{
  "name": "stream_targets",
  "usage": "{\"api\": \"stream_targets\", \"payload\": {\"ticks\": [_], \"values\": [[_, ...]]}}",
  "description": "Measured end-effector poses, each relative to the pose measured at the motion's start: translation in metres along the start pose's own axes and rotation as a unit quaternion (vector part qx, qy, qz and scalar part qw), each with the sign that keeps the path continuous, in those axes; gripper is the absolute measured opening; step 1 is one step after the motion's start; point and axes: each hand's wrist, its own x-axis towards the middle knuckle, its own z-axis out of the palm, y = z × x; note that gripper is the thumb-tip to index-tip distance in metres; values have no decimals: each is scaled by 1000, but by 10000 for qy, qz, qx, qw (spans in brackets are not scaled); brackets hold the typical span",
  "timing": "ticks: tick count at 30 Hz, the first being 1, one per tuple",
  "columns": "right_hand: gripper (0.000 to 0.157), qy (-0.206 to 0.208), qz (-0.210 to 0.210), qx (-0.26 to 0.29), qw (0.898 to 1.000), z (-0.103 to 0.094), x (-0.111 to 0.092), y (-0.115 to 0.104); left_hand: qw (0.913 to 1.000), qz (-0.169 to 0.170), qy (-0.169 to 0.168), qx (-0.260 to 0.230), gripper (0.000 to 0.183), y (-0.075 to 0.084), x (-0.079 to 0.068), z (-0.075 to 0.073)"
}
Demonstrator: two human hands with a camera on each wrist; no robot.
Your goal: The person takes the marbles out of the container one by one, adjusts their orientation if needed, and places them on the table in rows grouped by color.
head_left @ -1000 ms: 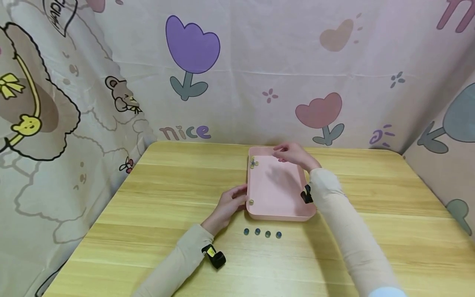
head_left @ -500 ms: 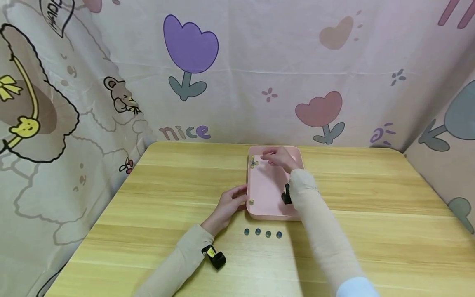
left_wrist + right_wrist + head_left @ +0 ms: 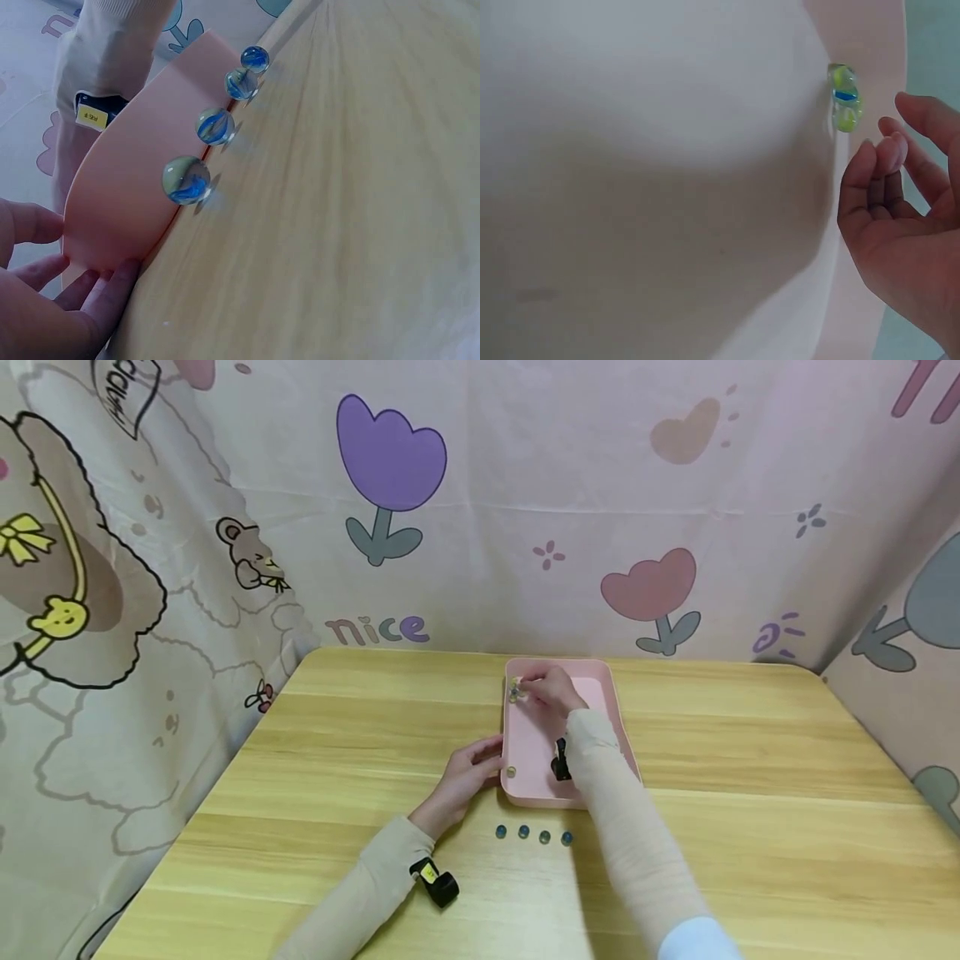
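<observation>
A pink tray (image 3: 536,777) lies on the wood-grained desk (image 3: 360,727), its far side close to the desk's far edge. The left hand (image 3: 461,779) is at the tray's left wall; its fingers are parted and gently bent, their tips touching the wall's outer face without wrapping round it. The right hand (image 3: 553,689) is over the tray, near its far left corner; its fingers are loosely bent and partly spread, with hold of nothing that shows. Just beside these fingers, a marble cluster (image 3: 513,691), clear with yellow-green and blue, lies against the tray's left wall near that corner; its count is hard to tell. A single marble (image 3: 511,772) rests inside the near left corner. Four blue-swirled marbles (image 3: 523,832) form a spaced row on the desk, just outside the tray's near edge. Both sleeves are beige, each with a black camera at the wrist. A printed cloth (image 3: 480,468) hangs behind the desk's far edge.
</observation>
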Motion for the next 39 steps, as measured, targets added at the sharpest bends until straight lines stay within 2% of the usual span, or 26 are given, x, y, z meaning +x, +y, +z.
{"api": "stream_targets", "payload": {"ticks": [8,18,33,39], "values": [[14,221,256,-124,9994,12,2,4,10000,48,-15,1,47,0,-2,0],[15,371,250,-621,9971,21,7,7,9998,138,-13,-122,47,-4,1,0],[17,504,-88,-1409,9887,24,7,5,9999,72,16,-111,47,-3,1,0],[19,441,-164,-1562,9866,24,6,4,9999,55,38,-126,46,-3,1,0]]}}
